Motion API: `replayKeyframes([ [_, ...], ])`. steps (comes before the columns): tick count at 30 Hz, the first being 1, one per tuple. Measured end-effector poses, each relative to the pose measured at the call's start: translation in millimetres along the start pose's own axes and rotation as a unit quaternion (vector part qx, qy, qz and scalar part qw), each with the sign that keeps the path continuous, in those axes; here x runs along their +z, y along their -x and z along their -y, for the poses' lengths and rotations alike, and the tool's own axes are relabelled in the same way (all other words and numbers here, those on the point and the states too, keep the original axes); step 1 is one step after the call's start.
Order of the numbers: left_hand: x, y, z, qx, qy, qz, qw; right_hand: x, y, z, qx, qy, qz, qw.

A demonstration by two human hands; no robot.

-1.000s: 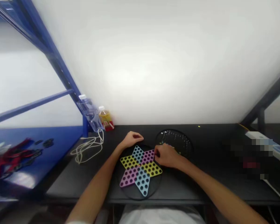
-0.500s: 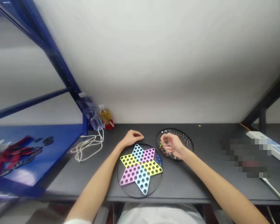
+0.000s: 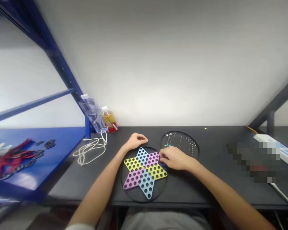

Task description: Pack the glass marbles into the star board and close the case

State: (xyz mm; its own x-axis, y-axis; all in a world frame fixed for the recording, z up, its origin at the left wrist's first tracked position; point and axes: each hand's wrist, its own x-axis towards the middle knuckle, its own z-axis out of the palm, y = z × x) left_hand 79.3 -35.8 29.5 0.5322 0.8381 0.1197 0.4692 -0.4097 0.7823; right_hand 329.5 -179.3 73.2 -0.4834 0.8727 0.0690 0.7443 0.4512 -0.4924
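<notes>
A round black board with a six-pointed star (image 3: pixel 144 174) in yellow, pink and blue, full of holes, lies on the dark table in front of me. My right hand (image 3: pixel 174 158) rests at the star's right edge, fingers curled down in a pinch; what they hold is hidden. A few blue marbles show beside its fingertips. Behind it stands a round black tray of marbles (image 3: pixel 181 142). My left hand (image 3: pixel 136 140) lies as a loose fist at the board's far left rim, touching the table.
Two bottles (image 3: pixel 108 120) stand at the back left by a blue shelf frame (image 3: pixel 62 73). A coiled white cable (image 3: pixel 90 150) lies left of the board. A white power strip (image 3: pixel 276 148) and a cable sit at the right. Another person's fingertip shows at the far right edge.
My right hand has come down from over the marble tray to the star's right edge. The left hand has stayed put.
</notes>
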Motion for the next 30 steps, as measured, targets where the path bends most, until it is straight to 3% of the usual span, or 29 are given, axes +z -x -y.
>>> replayKeyframes([
  [2, 0.0, 0, 0, 0.001, 0.001, 0.003, 1.000, -1, -2, -1, 0.024, -0.064, -0.046, 0.997],
  [4, -0.1, -1, 1, 0.002, 0.002, 0.008, 1.000, -2, -5, -5, 0.058, -0.201, -0.071, 0.975],
  [8, -0.2, -1, 1, 0.005, -0.003, 0.009, 1.000, -4, -11, -16, 0.097, -0.498, -0.031, 0.861],
  [10, 0.0, -2, 1, 0.006, -0.004, 0.008, 1.000, -3, -12, -19, 0.098, -0.539, -0.036, 0.836],
  [11, 0.2, -2, 1, 0.004, -0.002, 0.008, 1.000, -2, -11, -20, 0.101, -0.525, -0.050, 0.844],
  [13, 0.7, -2, 2, 0.003, 0.003, 0.008, 1.000, -2, -9, -17, 0.097, -0.439, -0.077, 0.890],
  [16, 1.3, -2, 3, 0.004, 0.005, 0.003, 1.000, -3, -4, -9, 0.040, -0.243, -0.087, 0.965],
  [18, 1.5, -2, 3, 0.003, 0.002, -0.001, 1.000, -3, 0, -4, -0.003, -0.134, -0.069, 0.989],
  [22, 1.2, -1, 2, -0.002, 0.007, 0.001, 1.000, 1, 6, 4, -0.027, -0.008, -0.008, 1.000],
  [25, 1.1, 0, 2, -0.004, 0.007, 0.001, 1.000, 4, 6, 7, -0.024, 0.009, 0.000, 1.000],
  [28, 1.1, -1, 2, -0.001, 0.000, -0.003, 1.000, 1, 3, 6, 0.011, -0.093, -0.049, 0.994],
  [30, 1.2, -1, 3, 0.000, -0.002, -0.003, 1.000, -4, 0, 0, 0.050, -0.257, -0.075, 0.962],
])
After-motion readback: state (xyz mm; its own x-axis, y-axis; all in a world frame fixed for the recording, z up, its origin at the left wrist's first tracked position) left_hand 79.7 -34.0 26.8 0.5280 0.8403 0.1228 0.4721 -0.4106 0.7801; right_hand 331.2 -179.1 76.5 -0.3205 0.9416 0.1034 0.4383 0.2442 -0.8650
